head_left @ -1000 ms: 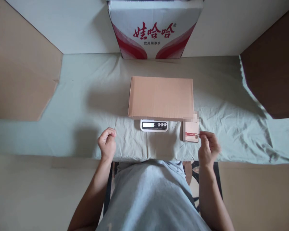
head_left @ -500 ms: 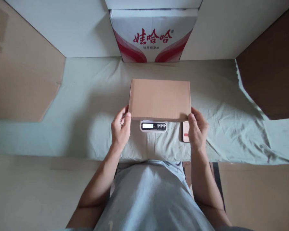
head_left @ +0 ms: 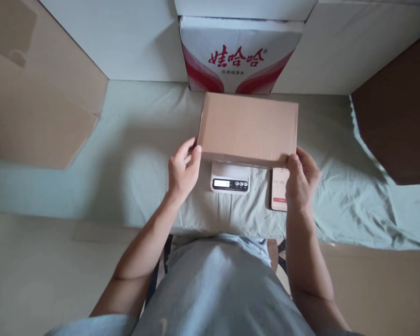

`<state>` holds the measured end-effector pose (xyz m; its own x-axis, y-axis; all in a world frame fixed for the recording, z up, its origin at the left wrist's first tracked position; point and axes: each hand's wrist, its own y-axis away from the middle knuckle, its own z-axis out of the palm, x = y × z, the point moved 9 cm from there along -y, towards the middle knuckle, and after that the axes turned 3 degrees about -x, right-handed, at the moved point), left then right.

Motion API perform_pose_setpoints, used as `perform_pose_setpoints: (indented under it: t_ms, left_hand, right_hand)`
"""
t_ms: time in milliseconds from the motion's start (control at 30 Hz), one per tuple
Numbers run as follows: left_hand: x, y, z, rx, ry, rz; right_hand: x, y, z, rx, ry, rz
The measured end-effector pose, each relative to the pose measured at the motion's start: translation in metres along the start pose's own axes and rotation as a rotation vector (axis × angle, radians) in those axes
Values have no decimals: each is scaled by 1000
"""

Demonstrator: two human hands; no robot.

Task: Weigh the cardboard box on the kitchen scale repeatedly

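Observation:
A plain brown cardboard box (head_left: pixel 248 128) is held level between my two hands, above the cloth-covered table. My left hand (head_left: pixel 185 169) grips its near left corner, thumb at the edge and fingers along the side. At the near right corner my right hand (head_left: pixel 303 179) clasps the box, thumb on the near edge. Below the box shows the front of a white digital kitchen scale (head_left: pixel 230 185) with a lit display and round buttons; the back of the scale is hidden. A phone (head_left: pixel 279 189) with a light screen lies right of the scale, partly covered by my right hand.
Behind stands a white and red carton (head_left: pixel 243 56) with printed characters. Large brown cardboard panels rise at left (head_left: pixel 45 93) and right (head_left: pixel 399 112). A wrinkled pale green cloth (head_left: pixel 143 186) covers the table, its front edge close to my body.
The box has risen and moved away from me, held by both hands, uncovering more of the scale and phone. The camera view has shifted and tilted slightly.

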<state>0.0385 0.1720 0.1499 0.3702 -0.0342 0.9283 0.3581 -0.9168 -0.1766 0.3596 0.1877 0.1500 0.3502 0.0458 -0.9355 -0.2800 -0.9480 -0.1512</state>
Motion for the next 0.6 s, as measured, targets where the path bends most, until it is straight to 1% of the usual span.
perform_pose_setpoints:
  t_ms: [100, 167, 267, 367, 467, 600]
  left_hand:
    - [0, -35, 15, -12, 32, 33]
    - [-6, -55, 27, -19, 51, 32]
    - [-17, -77, 41, -13, 84, 37]
    - [-25, -93, 50, -13, 131, 54]
    - [-31, -105, 55, -18, 141, 46]
    - [-42, -106, 57, 6, 84, -11]
  right_hand:
    - [-1, -32, 11, -5, -40, -77]
    - [5, -52, 20, 1, -57, -105]
    - [16, -77, 33, 3, -71, -124]
    - [22, -94, 43, -2, -63, -128]
    - [22, -106, 51, -12, -57, -115]
    - [26, -111, 56, -30, -39, -93]
